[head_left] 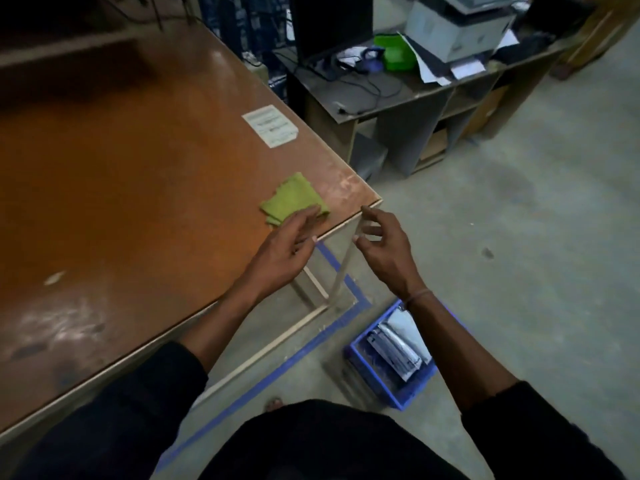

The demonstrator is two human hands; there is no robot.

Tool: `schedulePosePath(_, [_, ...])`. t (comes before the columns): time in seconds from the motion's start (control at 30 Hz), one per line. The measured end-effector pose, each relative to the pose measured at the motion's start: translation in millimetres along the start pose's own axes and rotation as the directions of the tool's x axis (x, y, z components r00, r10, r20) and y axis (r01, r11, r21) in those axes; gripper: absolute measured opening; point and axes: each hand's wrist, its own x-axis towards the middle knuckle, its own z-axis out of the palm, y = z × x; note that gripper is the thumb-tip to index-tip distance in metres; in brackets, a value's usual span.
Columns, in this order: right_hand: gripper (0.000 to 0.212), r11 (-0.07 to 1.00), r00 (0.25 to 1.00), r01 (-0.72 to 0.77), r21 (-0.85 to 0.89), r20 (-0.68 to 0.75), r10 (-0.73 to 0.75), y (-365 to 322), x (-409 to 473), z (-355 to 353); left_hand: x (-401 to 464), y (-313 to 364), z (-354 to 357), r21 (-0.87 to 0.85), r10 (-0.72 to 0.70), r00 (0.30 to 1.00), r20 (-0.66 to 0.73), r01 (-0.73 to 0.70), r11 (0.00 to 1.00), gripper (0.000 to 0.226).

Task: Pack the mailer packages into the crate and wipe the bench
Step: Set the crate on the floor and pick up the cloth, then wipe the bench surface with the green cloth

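**Cloth at the bench corner, mailers in the crate**

A folded green cloth (294,199) lies near the corner of the brown bench (138,188). The left hand (287,247) reaches in, straight fingers touching the cloth's near edge. The right hand (384,251) hovers just off the corner, fingers loosely curled, holding nothing. On the floor below, mailer packages (398,344) stand in the blue crate (360,358).

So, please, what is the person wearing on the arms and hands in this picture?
Both hands, the left hand and the right hand, are bare, with no gloves or rings that I can make out. Dark, black-looking sleeves are pushed up toward the elbows, leaving the forearms uncovered. A thin band or thread circles the right wrist.
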Motion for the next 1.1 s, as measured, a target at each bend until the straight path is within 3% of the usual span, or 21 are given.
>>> schedulePosePath(0.17, [0.037,0.936,0.966,0.257,-0.241,0.072,-0.247,-24.5,31.9,50.5,5.0,-41.5,-64.4,0.161,0.021,0.986,-0.167,0.006,0.987,0.048])
schedulePosePath(0.37, [0.041,0.783,0.937,0.345,-0.517,0.241,-0.253,-35.4,48.5,89.7,28.5,-82.2,-86.5,0.293,-0.061,0.938,-0.341,0.167,0.941,0.045])
schedulePosePath(0.47, [0.031,0.744,0.923,0.385,-0.546,0.238,-0.303,-31.8,52.9,94.3,28.7,-89.2,-75.9,0.356,-0.067,0.923,-0.380,0.213,0.910,0.043])
schedulePosePath(0.6, [0.014,0.778,0.887,0.446,-0.443,0.333,-0.320,-29.4,69.0,80.4,30.5,-87.0,-72.3,0.422,-0.062,0.924,-0.378,0.231,0.876,0.043])
schedulePosePath(0.73, [0.007,0.940,0.893,0.298,-0.167,0.396,-0.213,-45.0,100.2,41.3,32.6,-88.7,-70.3,0.482,-0.064,0.926,-0.373,0.252,0.839,0.041])
schedulePosePath(0.87, [0.019,0.991,0.893,0.130,-0.022,0.438,-0.107,-62.8,145.4,6.7,35.3,-89.7,-67.4,0.537,-0.056,0.930,-0.364,0.258,0.803,0.042])
schedulePosePath(1.0, [0.026,0.994,0.932,0.005,-0.107,0.361,0.034,-57.0,199.9,24.1,37.3,-91.6,-64.4,0.599,-0.042,0.937,-0.346,0.255,0.759,0.039])
schedulePosePath(1.1, [0.034,0.916,0.976,0.098,-0.390,0.218,-0.011,-41.6,213.9,47.4,37.6,-92.0,-62.7,0.617,-0.044,0.937,-0.347,0.263,0.742,0.037])
